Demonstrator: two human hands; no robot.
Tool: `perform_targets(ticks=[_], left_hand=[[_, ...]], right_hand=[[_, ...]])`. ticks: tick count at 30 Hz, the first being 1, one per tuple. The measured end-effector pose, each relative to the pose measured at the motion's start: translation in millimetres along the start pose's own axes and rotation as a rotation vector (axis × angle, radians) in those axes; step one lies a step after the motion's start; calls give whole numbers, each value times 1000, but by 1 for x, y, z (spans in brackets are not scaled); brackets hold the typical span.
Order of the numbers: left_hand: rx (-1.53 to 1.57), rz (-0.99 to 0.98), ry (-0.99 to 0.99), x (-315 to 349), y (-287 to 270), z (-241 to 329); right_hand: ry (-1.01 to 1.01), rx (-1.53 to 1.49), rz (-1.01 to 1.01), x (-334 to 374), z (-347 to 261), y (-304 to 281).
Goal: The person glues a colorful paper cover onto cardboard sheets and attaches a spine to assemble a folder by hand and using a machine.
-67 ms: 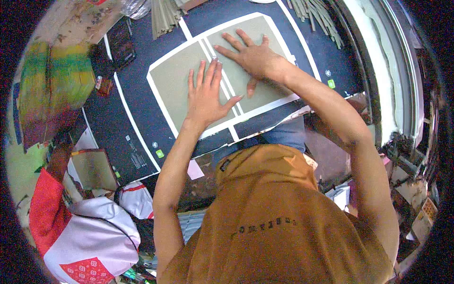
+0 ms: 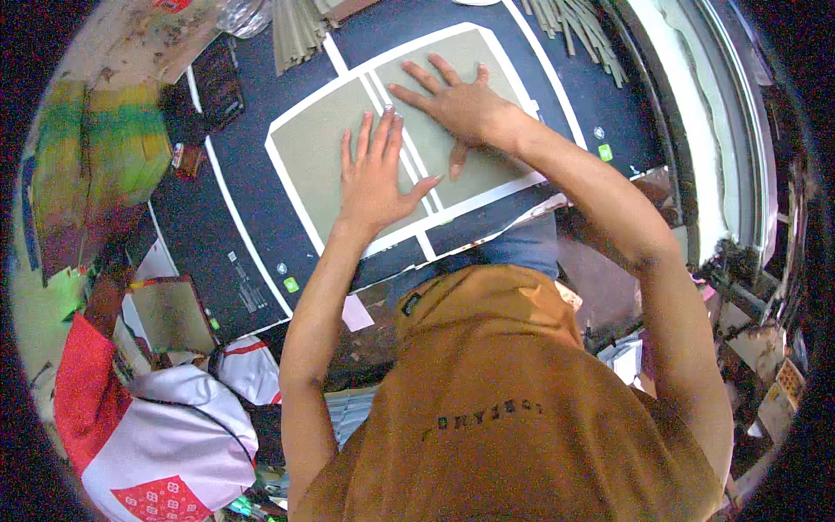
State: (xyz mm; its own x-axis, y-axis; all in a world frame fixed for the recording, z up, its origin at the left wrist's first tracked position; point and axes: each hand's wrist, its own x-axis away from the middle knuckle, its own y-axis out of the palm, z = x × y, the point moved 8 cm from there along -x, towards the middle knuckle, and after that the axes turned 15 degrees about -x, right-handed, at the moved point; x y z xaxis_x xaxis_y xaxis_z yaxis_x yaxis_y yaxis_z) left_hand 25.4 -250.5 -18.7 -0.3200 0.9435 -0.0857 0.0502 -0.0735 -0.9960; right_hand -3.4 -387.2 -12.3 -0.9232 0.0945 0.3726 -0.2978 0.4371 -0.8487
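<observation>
Two grey-green boards lie side by side on a dark printed sheet (image 2: 309, 63) with white lines. My left hand (image 2: 376, 184) rests flat on the left board (image 2: 309, 130), its thumb reaching across the narrow white strip between the boards. Spread wide, the fingers of my right hand (image 2: 465, 109) press on the right board (image 2: 497, 65). A small shiny spot shows by the left fingertips; I cannot make out what it is. White borders frame both boards, and neither hand grips anything.
Bundles of thin grey strips (image 2: 300, 35) lie at the far edge, with more strips (image 2: 578, 26) at far right. A stack of yellow-green sheets (image 2: 100, 165) stands at left. Beside me is another person in a red and white top (image 2: 174, 426). A pale ledge (image 2: 696, 122) runs along the right.
The whole view has shifted slightly. Both hands stay in the same places on the boards.
</observation>
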Motion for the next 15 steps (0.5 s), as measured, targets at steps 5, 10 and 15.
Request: perform_targets(ticks=[5, 10, 15], left_hand=[[-8, -54, -1, -1, 1, 1], [-9, -51, 10, -3, -1, 4], [-17, -38, 13, -5, -1, 6]], right_hand=[[47, -21, -24, 0, -1, 0], [74, -88, 52, -1, 3, 8], [131, -111, 46, -8, 3, 10]])
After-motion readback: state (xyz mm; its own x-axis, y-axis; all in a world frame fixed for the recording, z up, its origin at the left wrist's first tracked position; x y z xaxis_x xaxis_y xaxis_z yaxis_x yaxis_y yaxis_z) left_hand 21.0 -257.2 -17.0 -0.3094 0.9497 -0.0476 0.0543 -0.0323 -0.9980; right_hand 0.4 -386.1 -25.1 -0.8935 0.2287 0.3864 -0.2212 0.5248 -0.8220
